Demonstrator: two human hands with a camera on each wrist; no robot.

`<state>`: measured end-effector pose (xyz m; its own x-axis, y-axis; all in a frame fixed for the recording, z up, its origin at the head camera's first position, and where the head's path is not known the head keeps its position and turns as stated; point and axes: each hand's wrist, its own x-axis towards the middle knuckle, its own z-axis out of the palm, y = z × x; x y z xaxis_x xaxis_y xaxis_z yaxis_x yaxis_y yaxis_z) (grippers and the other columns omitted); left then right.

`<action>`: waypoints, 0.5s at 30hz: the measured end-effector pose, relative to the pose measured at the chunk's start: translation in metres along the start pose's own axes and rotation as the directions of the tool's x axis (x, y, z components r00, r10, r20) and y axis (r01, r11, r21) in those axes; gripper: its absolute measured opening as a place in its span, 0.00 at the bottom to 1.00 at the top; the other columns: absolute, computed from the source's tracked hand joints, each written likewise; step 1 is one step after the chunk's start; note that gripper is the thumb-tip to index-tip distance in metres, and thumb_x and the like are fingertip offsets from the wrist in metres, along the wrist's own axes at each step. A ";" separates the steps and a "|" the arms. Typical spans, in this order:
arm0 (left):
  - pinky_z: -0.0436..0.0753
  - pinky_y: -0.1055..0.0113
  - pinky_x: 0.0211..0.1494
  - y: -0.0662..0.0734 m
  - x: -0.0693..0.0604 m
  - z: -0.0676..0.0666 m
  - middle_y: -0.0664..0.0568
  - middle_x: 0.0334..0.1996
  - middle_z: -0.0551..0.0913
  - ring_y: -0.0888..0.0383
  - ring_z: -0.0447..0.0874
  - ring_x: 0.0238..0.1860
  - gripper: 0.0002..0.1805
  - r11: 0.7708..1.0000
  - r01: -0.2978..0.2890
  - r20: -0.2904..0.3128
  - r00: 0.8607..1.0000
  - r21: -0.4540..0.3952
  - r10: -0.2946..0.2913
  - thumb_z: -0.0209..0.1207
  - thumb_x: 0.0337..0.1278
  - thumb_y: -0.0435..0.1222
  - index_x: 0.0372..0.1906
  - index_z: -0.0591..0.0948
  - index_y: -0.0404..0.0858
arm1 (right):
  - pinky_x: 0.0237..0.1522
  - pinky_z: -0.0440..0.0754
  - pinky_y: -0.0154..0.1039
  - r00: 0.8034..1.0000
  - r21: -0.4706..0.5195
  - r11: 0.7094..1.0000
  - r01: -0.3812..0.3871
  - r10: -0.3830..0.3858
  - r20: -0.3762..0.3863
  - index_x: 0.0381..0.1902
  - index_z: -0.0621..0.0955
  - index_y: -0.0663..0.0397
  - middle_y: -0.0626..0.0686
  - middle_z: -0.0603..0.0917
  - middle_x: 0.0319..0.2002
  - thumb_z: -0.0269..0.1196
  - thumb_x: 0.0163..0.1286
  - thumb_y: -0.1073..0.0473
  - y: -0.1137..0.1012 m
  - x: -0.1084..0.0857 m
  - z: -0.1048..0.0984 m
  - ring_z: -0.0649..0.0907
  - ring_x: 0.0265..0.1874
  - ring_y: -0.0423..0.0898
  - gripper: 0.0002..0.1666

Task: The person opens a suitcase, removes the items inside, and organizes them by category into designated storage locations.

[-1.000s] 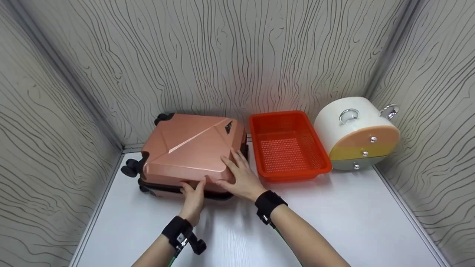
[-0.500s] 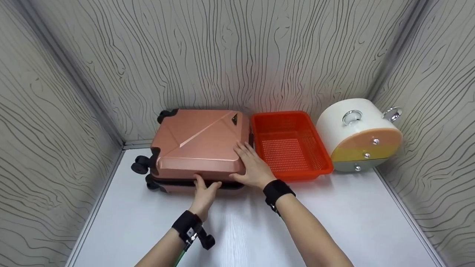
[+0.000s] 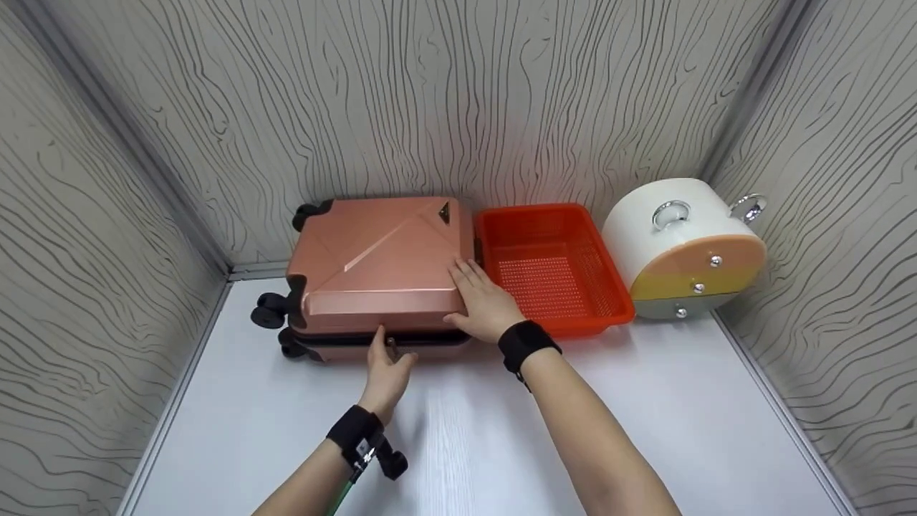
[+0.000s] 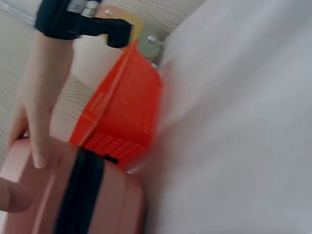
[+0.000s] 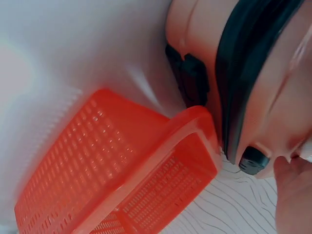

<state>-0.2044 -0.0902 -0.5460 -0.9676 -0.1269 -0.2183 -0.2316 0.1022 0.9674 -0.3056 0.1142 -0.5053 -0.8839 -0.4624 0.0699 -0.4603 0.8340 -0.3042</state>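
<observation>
A rose-pink hard-shell suitcase (image 3: 387,251) lies flat on the white table, its wheels toward the left. My right hand (image 3: 487,304) rests with extended fingers on its near right corner, and the right wrist view shows part of that hand (image 5: 295,195) against the shell. At the front side, my left hand (image 3: 387,373) touches the case near the dark seam, thumb and fingers spread apart. In the left wrist view the pink shell (image 4: 114,195) and its black band (image 4: 80,190) are seen close up, with a fingertip (image 4: 17,196) at the left edge.
Right beside the suitcase stands a red perforated basket (image 3: 623,315). Further right is a round white drawer box (image 3: 659,215) with orange, yellow and grey-green drawers and ring-shaped handles. Patterned wall panels (image 3: 458,93) enclose the white table (image 3: 645,430) at the back and sides.
The suitcase has shifted right and turned straighter, now close against the basket. Both hands moved with it; the left hand's fingers now sit lower by the seam.
</observation>
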 end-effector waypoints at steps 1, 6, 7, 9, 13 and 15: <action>0.56 0.40 0.76 -0.004 0.001 -0.001 0.31 0.79 0.39 0.35 0.44 0.78 0.47 1.000 -0.008 -0.035 0.999 0.002 0.008 0.57 0.65 0.32 0.82 0.45 0.35 | 0.76 0.57 0.47 1.000 -0.009 1.000 -0.001 0.001 0.003 0.84 0.47 0.49 0.51 0.45 0.83 0.66 0.70 0.38 -0.001 0.000 0.000 0.47 0.81 0.51 0.59; 0.71 0.49 0.66 -0.016 0.017 -0.005 0.30 0.68 0.61 0.38 0.63 0.67 0.33 0.999 -0.032 -0.233 0.972 -0.044 0.021 0.59 0.58 0.26 0.69 0.62 0.27 | 0.78 0.51 0.47 1.000 -0.068 0.998 -0.005 0.005 0.002 0.84 0.48 0.52 0.53 0.47 0.83 0.66 0.70 0.37 -0.005 0.000 -0.002 0.49 0.81 0.52 0.59; 0.73 0.52 0.63 -0.017 0.020 -0.005 0.31 0.64 0.65 0.39 0.67 0.64 0.31 0.997 -0.039 -0.262 0.965 -0.070 0.019 0.59 0.57 0.26 0.65 0.64 0.26 | 0.78 0.50 0.47 1.000 -0.094 0.996 -0.003 0.002 -0.002 0.83 0.48 0.53 0.53 0.47 0.83 0.65 0.70 0.38 -0.006 0.000 -0.002 0.48 0.81 0.53 0.58; 0.76 0.57 0.55 -0.020 0.026 -0.003 0.32 0.57 0.69 0.43 0.71 0.56 0.27 0.986 -0.044 -0.300 0.954 -0.159 -0.006 0.61 0.56 0.25 0.60 0.64 0.26 | 0.78 0.48 0.48 0.999 -0.152 0.988 0.022 -0.026 -0.027 0.83 0.49 0.54 0.55 0.48 0.82 0.65 0.70 0.39 -0.010 0.000 0.000 0.48 0.81 0.54 0.57; 0.79 0.60 0.49 -0.027 0.028 0.003 0.39 0.47 0.73 0.50 0.75 0.45 0.25 0.960 -0.013 -0.313 0.946 -0.281 -0.079 0.65 0.57 0.27 0.54 0.66 0.25 | 0.79 0.46 0.49 0.988 -0.272 0.955 0.114 -0.137 -0.068 0.83 0.50 0.54 0.56 0.48 0.82 0.63 0.72 0.41 -0.018 0.001 0.006 0.49 0.80 0.55 0.54; 0.80 0.59 0.46 -0.030 0.027 0.005 0.41 0.43 0.75 0.52 0.75 0.41 0.26 0.959 0.005 -0.304 0.948 -0.285 -0.095 0.68 0.58 0.30 0.54 0.67 0.24 | 0.79 0.46 0.49 0.981 -0.304 0.941 0.152 -0.182 -0.074 0.83 0.51 0.54 0.56 0.48 0.82 0.63 0.72 0.42 -0.022 0.001 0.009 0.50 0.80 0.54 0.53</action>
<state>-0.2239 -0.0916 -0.5817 -0.8646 -0.4303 -0.2596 -0.1979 -0.1834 0.9629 -0.2958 0.0926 -0.5074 -0.7891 -0.5828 0.1940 -0.5920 0.8059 0.0131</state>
